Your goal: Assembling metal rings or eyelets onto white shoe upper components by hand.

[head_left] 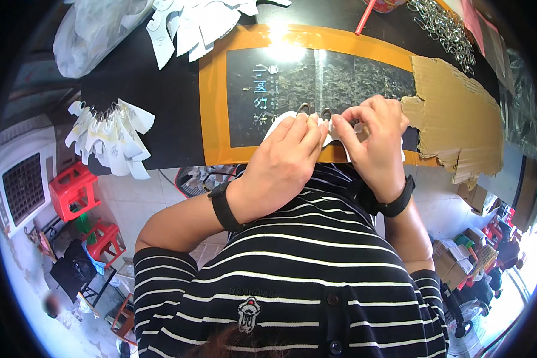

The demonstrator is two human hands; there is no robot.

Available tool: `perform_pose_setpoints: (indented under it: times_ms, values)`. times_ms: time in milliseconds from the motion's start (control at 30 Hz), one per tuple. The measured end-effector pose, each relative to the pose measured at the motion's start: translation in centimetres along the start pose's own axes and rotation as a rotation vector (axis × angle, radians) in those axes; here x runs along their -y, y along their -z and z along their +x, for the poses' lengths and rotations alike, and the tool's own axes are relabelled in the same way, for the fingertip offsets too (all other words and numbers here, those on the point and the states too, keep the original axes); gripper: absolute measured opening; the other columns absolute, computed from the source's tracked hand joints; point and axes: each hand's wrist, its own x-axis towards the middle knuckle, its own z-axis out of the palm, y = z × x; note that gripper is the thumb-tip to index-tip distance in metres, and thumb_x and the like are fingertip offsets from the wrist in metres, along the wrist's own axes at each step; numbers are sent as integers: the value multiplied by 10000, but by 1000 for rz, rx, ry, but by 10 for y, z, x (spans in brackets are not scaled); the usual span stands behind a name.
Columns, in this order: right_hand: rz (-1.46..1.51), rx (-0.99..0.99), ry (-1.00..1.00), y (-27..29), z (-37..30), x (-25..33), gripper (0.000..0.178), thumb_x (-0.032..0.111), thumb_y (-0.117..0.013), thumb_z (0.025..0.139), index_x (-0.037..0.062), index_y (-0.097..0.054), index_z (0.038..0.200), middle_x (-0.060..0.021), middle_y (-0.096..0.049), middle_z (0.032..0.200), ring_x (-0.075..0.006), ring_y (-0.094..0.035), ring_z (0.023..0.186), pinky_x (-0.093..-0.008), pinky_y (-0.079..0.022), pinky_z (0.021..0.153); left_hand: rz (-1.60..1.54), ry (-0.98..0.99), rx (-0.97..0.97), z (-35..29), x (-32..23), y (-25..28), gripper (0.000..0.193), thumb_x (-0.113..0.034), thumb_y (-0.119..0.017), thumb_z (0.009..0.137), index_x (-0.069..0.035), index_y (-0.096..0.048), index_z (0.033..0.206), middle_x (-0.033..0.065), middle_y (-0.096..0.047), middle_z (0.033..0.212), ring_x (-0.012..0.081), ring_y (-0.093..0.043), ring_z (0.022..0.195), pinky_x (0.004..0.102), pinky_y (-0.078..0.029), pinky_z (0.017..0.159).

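Note:
Both hands meet over the near edge of the tape-framed sheet. My left hand (280, 164) is closed with its fingertips on a white card-like piece (278, 122). Just beyond those fingertips, a small dark metal loop (304, 108) sticks up, with a second metal loop (326, 113) beside it. My right hand (376, 134) is bent inward, thumb and fingers pinched by the second loop and the white material. Fingers cover most of what lies between the hands, so how the loops join the white piece is hidden.
A bunch of white tags (110, 134) on metal rings lies at left. More white cut pieces (191, 27) and a plastic bag (98, 36) are at far left. Torn cardboard (456, 119) lies right, below a pile of metal clasps (444, 30). Red stools (74, 188) stand on the floor.

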Motion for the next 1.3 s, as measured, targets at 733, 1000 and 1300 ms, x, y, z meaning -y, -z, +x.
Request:
perform_pose_setpoints:
  times_ms: [733, 1000, 1300]
  values:
    - [-25, -5, -67, -9, -7, 5, 146, 135, -742, 724, 109, -599, 743, -72, -519, 909, -286, -473, 964, -428, -324, 867, 111, -78, 35, 1, -2, 1, 488, -111, -580, 794, 99, -582, 1234, 244, -605, 1189, 349, -578, 1135, 413, -458, 986]
    - [204, -59, -63, 22, 1, -13, 227, 101, -776, 754, 87, -564, 834, -103, -577, 1052, -284, -536, 1028, -383, -360, 926, 258, -128, 120, 6, -3, 4, 495, -136, -565, 806, 102, -569, 1240, 248, -602, 1163, 349, -577, 1129, 407, -444, 1005]
    - [-134, 338, 492, 41, -11, -16, 176, 169, -706, 813, 73, -601, 917, -71, -603, 1298, -256, -509, 1265, -453, -346, 995, 269, -135, 159, 7, -4, 7, 507, -149, -558, 799, 103, -569, 1238, 255, -600, 1176, 356, -578, 1131, 410, -440, 1016]
